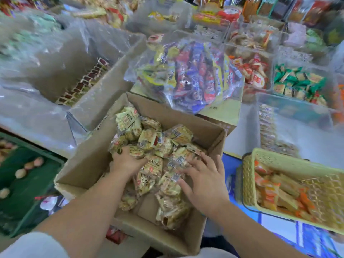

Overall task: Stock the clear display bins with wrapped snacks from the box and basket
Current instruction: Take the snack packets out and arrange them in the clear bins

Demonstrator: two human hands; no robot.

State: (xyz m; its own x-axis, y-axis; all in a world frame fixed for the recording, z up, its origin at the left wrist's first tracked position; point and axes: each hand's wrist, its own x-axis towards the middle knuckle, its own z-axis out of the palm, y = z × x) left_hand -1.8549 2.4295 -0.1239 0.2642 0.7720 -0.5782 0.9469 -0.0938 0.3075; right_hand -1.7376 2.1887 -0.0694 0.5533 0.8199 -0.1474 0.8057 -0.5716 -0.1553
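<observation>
Open cardboard box at centre, taken as the landmark, about half full of wrapped snacks in pale yellow packets, piled loosely and thinning toward its near wall. Directly beyond the box, a clear bag of blue, red and yellow packets lies on a second carton that touches the box's far wall. Beyond the box to the left stands a plastic-lined carton with a row of dark red packets along one side. To the left of the box is a green crate holding round pale items. To the right of the box, a yellow woven basket holds orange packets. Beyond the basket, the clear display bins stand in rows, several filled with red-and-white or green packets. Both forearms reach in over the box's near wall. The left hand has its grip closed, fingers curled round a clump of snacks near the box's left wall. The right hand lies palm down on the pile near the right wall, grip spread, fingers splayed and touching the packets without holding any.
</observation>
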